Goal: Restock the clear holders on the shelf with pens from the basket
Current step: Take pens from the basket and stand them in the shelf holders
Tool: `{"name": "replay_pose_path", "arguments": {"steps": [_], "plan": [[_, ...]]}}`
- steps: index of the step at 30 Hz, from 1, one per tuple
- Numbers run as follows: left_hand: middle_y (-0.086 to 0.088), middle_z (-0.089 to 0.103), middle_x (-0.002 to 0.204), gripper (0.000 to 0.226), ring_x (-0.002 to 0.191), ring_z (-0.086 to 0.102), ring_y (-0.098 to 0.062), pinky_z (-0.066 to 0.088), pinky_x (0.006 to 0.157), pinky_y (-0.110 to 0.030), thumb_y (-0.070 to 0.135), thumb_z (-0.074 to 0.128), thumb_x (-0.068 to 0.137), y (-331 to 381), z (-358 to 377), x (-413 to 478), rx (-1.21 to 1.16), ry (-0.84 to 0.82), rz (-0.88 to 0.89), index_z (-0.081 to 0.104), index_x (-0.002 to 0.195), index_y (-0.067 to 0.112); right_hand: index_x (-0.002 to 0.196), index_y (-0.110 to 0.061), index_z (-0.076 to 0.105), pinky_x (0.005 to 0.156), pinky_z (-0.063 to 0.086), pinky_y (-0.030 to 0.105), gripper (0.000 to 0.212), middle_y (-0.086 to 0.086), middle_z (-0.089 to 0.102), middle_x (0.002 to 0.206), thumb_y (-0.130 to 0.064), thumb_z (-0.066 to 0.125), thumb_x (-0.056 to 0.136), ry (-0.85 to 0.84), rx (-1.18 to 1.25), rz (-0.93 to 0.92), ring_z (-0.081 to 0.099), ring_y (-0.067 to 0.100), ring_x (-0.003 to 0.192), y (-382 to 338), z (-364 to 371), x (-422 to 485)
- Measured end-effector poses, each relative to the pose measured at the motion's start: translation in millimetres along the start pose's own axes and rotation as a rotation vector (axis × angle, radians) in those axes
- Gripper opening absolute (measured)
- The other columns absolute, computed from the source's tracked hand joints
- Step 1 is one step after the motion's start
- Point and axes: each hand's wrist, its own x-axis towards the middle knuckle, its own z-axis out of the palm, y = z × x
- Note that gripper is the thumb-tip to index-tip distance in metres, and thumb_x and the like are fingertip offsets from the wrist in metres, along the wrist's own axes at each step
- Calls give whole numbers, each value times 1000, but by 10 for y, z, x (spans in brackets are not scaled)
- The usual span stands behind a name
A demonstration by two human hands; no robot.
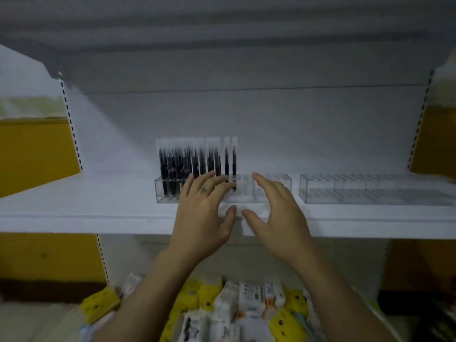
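**Both hands slack at the pen holder**

The left hand [204, 213] has its fingers [190, 183] spread and released across the front of the holder [244, 188]. They cover its middle and the lower ends of some pens [187, 161]; I cannot tell whether they touch. The right hand [278, 213] is equally loose, grasping nothing, before the holder's right half. The pens stand upright, crowded to the left, their caps blurred. A second holder [370, 188] sits just beside on the shelf [86, 213], cut off at the right edge. Below, the arms hide part of a heap of yellow and white packs [246, 302].

Left hand [204, 213], right hand [276, 213] at holder [167, 192]
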Motion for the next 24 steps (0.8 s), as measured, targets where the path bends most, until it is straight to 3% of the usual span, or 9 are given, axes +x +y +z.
{"name": "replay_pose_path", "arguments": {"steps": [3, 7, 9, 12, 17, 20, 24], "plan": [[0, 62, 124, 37, 128, 47, -24, 35, 107, -48, 33, 59, 84, 112, 81, -319, -20, 8, -11, 65, 117, 17, 142, -30, 41, 106, 38, 30, 60, -11, 45, 139, -32, 67, 88, 0, -50, -17, 38, 8, 129, -2, -42, -324], [1, 63, 119, 33, 118, 49, -23, 39, 96, -41, 35, 56, 87, 265, 265, -831, -43, 33, -23, 66, 114, 19, 136, -22, 51, 103, 37, 27, 52, -4, 52, 133, -25, 69, 88, 2, -118, -17, 42, 12, 125, 72, -64, -837], [1, 63, 113, 34, 108, 49, -21, 38, 85, -38, 38, 52, 86, 352, 378, -1098, -32, 6, -58, 67, 111, 20, 129, -18, 57, 97, 39, 24, 45, -1, 56, 124, -22, 70, 86, 51, -141, -29, 48, 14, 117, 154, -37, -1090], [2, 63, 110, 35, 100, 51, -20, 36, 77, -34, 42, 51, 85, 446, 584, -1484, -3, -119, -102, 67, 110, 23, 122, -13, 62, 93, 44, 31, 42, 3, 61, 117, -24, 72, 83, 19, -218, 18, 54, 21, 110, 349, 95, -1433], [2, 62, 120, 44, 113, 56, -24, 42, 89, -40, 43, 64, 82, 451, 985, -2049, 33, -421, -168, 63, 121, 22, 139, -22, 49, 110, 27, 33, 56, 0, 47, 140, -39, 65, 88, -334, -321, 247, 38, 21, 132, 792, 456, -1973], [4, 52, 136, 53, 130, 42, -21, 31, 103, -41, 49, 55, 86, 442, 1225, -2325, 25, -597, -238, 52, 133, 26, 146, -27, 39, 115, 19, 35, 61, -1, 35, 151, -46, 58, 91, -500, -386, 348, 27, 21, 139, 1050, 682, -2285], [7, 46, 142, 55, 135, 35, -17, 23, 110, -39, 52, 49, 89, 475, 1527, -2704, -3, -725, -283, 45, 138, 28, 151, -27, 27, 118, 14, 38, 70, 0, 22, 158, -52, 54, 91, -711, -403, 459, 18, 22, 144, 1286, 945, -2655]]}}
